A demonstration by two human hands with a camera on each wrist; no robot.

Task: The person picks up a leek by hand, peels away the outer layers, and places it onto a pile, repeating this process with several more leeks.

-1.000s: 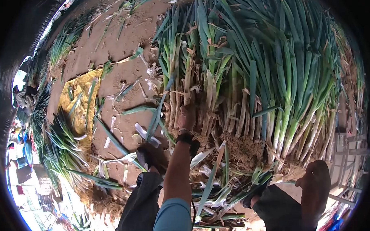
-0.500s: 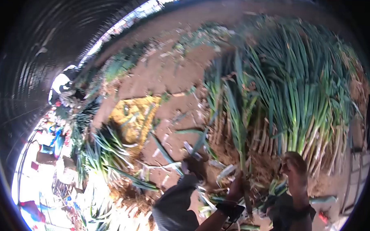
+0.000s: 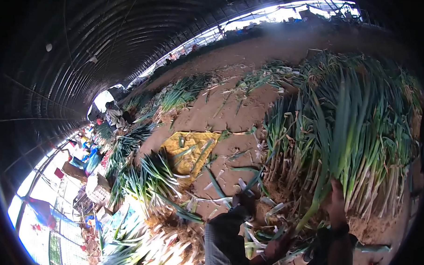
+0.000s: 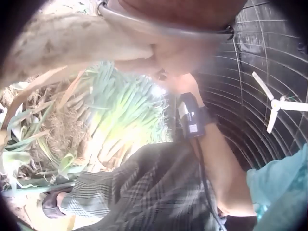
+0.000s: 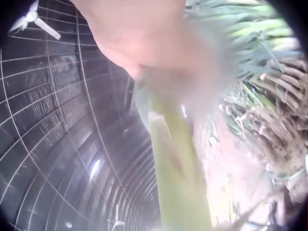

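A long leek point(image 3: 309, 215) slants upward in the head view, its broad leaves fanned over the upright leeks behind. My left hand point(image 3: 277, 248) grips its lower end; my right hand point(image 3: 333, 202) holds it higher up, where the leaves begin. The left wrist view shows the muddy white shaft point(image 4: 72, 45) running out beside my blurred left hand point(image 4: 175, 57), with my right hand point(image 4: 186, 84) close by. Curled round the green part point(image 5: 180, 178), my right hand point(image 5: 154, 43) hides some of it in the right wrist view.
Bundled leeks with roots point(image 3: 369, 184) stand along the right. Left of them lie a yellow sack point(image 3: 189, 152), a pile of leeks point(image 3: 156, 182) and scattered leaves on soil. A person point(image 3: 113, 115) is far left. My shoe point(image 3: 243, 203) is near the cut leaves.
My left hand has moved from the standing row down to the lower right with a leek. My right hand has come onto that leek. The head view has tilted up and left.
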